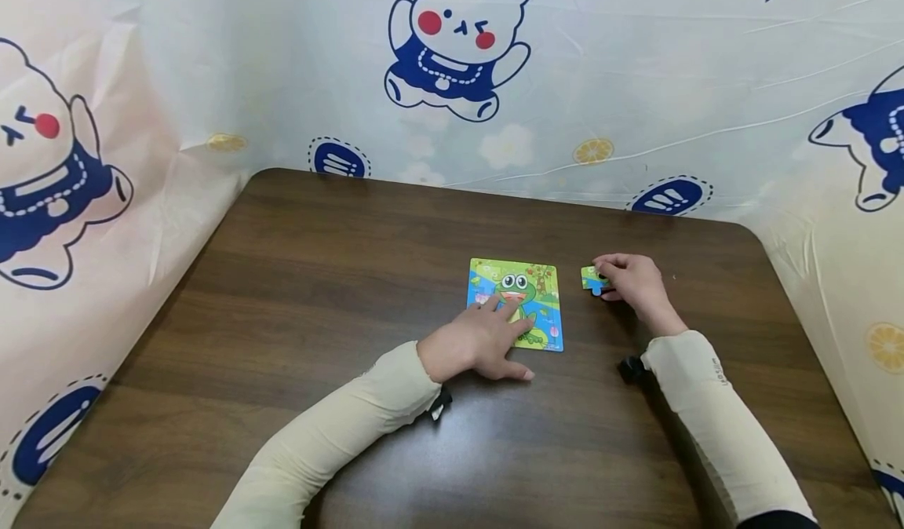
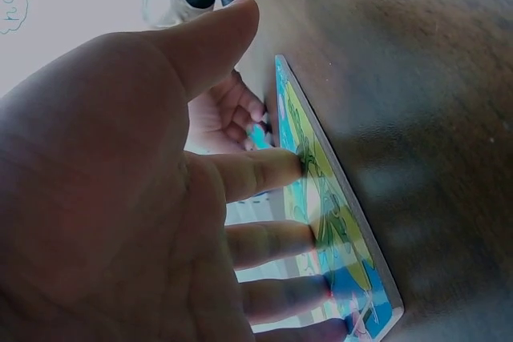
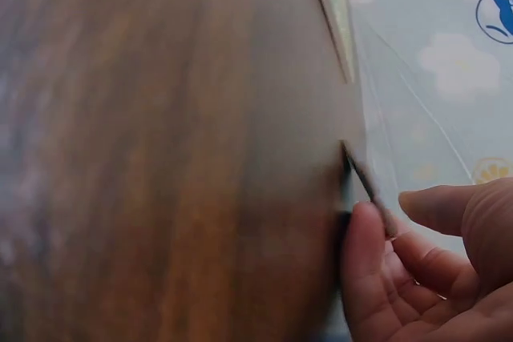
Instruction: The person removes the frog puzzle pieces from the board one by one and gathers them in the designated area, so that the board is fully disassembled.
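Note:
A square frog jigsaw puzzle (image 1: 546, 309) in green and blue lies flat on the table. Across its lower left part rests my left hand (image 1: 483, 341), fingers spread and nearly straight, hiding some of the picture. In the left wrist view the fingertips of that hand (image 2: 184, 174) touch the puzzle board (image 2: 345, 222). To the right of the board, my right hand (image 1: 637, 284) pinches a puzzle piece (image 1: 592, 279) coloured green and blue. Edge-on in the right wrist view, the piece (image 3: 367, 182) sits between the fingers, tilted above the tabletop.
The dark wooden table (image 1: 297, 293) stretches around the puzzle. A printed cloth (image 1: 282, 58) with cartoon bears hangs behind and at both sides. Black straps (image 1: 632, 370) show at the wrists, below pale sleeves.

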### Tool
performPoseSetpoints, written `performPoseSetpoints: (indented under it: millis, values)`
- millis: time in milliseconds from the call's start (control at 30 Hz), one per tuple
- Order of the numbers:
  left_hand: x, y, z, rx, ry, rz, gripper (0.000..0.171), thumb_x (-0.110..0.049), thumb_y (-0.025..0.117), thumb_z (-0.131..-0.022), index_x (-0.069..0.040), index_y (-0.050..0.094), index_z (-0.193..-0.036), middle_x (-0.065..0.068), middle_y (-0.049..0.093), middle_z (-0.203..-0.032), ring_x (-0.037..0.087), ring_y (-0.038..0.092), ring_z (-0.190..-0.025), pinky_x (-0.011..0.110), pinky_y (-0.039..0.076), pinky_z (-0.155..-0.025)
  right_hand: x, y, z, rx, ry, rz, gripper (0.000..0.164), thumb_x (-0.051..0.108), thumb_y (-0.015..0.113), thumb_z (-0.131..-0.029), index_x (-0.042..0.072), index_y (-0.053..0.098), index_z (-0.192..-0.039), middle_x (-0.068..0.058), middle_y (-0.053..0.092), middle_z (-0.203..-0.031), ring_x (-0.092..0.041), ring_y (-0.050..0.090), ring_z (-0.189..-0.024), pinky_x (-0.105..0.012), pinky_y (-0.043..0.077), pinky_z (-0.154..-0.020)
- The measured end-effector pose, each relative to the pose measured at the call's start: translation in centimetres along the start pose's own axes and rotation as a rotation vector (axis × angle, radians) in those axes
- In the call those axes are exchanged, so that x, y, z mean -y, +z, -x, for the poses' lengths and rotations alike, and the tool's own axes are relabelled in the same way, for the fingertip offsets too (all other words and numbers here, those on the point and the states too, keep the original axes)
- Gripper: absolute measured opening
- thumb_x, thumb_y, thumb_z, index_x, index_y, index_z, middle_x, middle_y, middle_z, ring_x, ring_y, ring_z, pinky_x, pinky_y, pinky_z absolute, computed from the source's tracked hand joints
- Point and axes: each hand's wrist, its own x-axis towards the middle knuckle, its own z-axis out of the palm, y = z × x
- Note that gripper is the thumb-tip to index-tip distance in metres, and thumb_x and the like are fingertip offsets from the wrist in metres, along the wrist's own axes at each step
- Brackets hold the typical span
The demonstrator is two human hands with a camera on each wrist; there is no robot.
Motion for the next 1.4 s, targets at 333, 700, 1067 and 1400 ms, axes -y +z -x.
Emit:
performPoseSetpoints:
  millis: [333,700,1067,1400]
  values:
    - [0.0,-0.2,0.0,0.003,-0.006,-0.005,0.084,-0.070,0.056,-0.092,-0.032,0.029,-0.161,0.004,0.016,-0.172,0.032,0.015,-0.159,0.053,0.023,-0.125,0.0,-1.0,0.9,0.001,-0.018,-0.007,0.045,0.031,0.041,-0.108,0.004,0.060,-0.139,-0.023,0.061,-0.136,-0.022,0.068,-0.098,-0.028,0.062,-0.075]
    - [0.1,-0.2,0.1,0.005,-0.011,0.003,0.084,-0.070,0.057,-0.092,-0.031,0.029,-0.161,0.004,0.015,-0.172,0.032,0.015,-0.159,0.053,0.023,-0.125,-0.7,-1.7,0.9,0.001,-0.010,-0.018,0.046,0.034,0.040,-0.109,0.003,0.059,-0.139,-0.023,0.063,-0.133,-0.014,0.070,-0.090,-0.029,0.062,-0.077]
    - [-0.1,-0.1,0.2,0.005,-0.006,-0.005,0.083,-0.069,0.056,-0.092,-0.031,0.029,-0.161,0.005,0.015,-0.172,0.032,0.015,-0.159,0.052,0.024,-0.125,0.6,-3.0,1.3,-0.014,-0.066,-0.077,0.050,0.036,0.039,-0.110,0.001,0.056,-0.141,-0.022,0.062,-0.133,-0.013,0.069,-0.091,-0.026,0.061,-0.078]
    - [-0.1,-0.1,0.1,0.009,-0.010,-0.014,0.084,-0.070,0.057,-0.092,-0.031,0.028,-0.161,0.004,0.015,-0.172,0.032,0.015,-0.159,0.053,0.023,-0.125,3.1,-5.0,2.1,-0.075,-0.119,-0.097,0.050,0.044,0.041,-0.108,0.008,0.057,-0.138,0.014,0.066,-0.100,-0.013,0.069,-0.091,-0.026,0.061,-0.080]
